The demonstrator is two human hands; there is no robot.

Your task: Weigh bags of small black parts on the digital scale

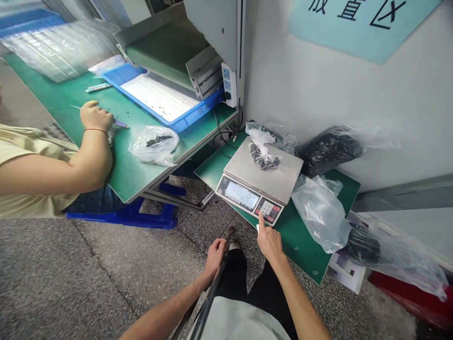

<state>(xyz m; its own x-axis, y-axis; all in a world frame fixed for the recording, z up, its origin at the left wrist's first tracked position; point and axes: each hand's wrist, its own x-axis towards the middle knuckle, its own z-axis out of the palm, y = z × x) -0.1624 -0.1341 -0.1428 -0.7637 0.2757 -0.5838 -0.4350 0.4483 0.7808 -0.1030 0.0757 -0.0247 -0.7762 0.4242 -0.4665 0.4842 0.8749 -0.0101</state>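
My right hand [271,241] reaches to the digital scale [264,172] with the index finger stretched out. Its tip is at the lower edge of the keypad [268,210]; the other fingers are curled. A small knotted clear bag of dark bits [264,158] rests on the metal pan, and the display [242,194] seems to read 0. Low in front of my body, my left hand [215,257] has its fingers curled closed beside a dark strap [212,293]. Whether anything is inside those fingers is hidden.
Dark-filled bags [329,148] and a cloudy plastic bag [320,212] crowd the scale's right. At left, a co-worker's hand [95,115] works at a green table [122,182] near an open bag of black bits [155,141] and a blue tray [180,123]. Blue stool [122,217] below.
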